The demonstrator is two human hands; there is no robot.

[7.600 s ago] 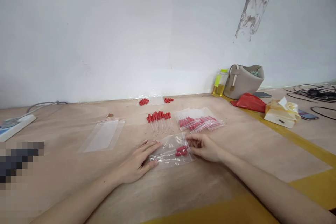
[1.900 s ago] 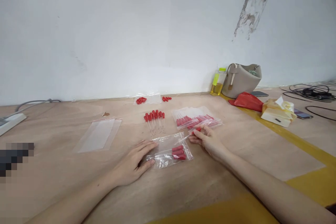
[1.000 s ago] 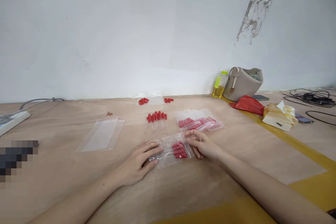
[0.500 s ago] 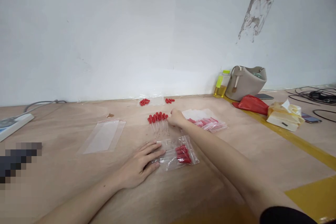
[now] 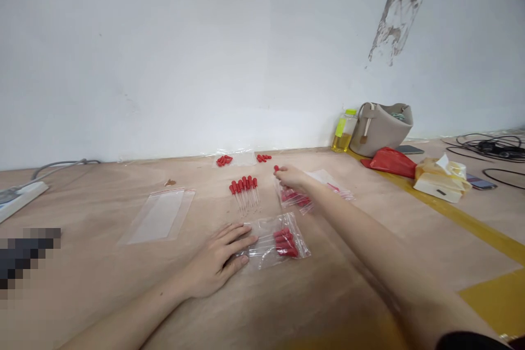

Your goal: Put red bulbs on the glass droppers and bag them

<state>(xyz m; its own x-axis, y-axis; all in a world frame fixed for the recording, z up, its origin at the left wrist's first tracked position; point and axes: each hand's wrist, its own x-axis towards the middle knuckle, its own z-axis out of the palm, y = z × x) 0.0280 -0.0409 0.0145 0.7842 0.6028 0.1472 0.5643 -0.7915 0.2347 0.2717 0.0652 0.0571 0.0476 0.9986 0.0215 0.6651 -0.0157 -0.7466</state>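
My left hand (image 5: pixel 223 260) lies flat with its fingers stretched, touching the left end of a clear zip bag (image 5: pixel 262 224) that holds several droppers with red bulbs (image 5: pixel 286 243). My right hand (image 5: pixel 292 178) pinches a dropper, whose red bulb (image 5: pixel 276 168) shows at the fingertips; its glass tube cannot be made out. Beyond my left hand, a row of loose glass droppers (image 5: pixel 245 191) lies with red bulbs facing the wall. Under and beside my right hand is a pile of filled zip bags (image 5: pixel 303 202).
Flat zip bags (image 5: pixel 158 216) lie at the left. Loose red bulbs (image 5: pixel 223 161) and more bulbs (image 5: pixel 264 158) sit near the wall. To the right are a bottle (image 5: pixel 343 131), a grey bag (image 5: pixel 381 131), a red pouch (image 5: pixel 389 163), a tissue pack (image 5: pixel 442 179) and cables (image 5: pixel 492 147).
My right hand has moved right and slightly away, from the right end of the dropper row to above the filled bags, carrying a dropper. My left hand stays in place.
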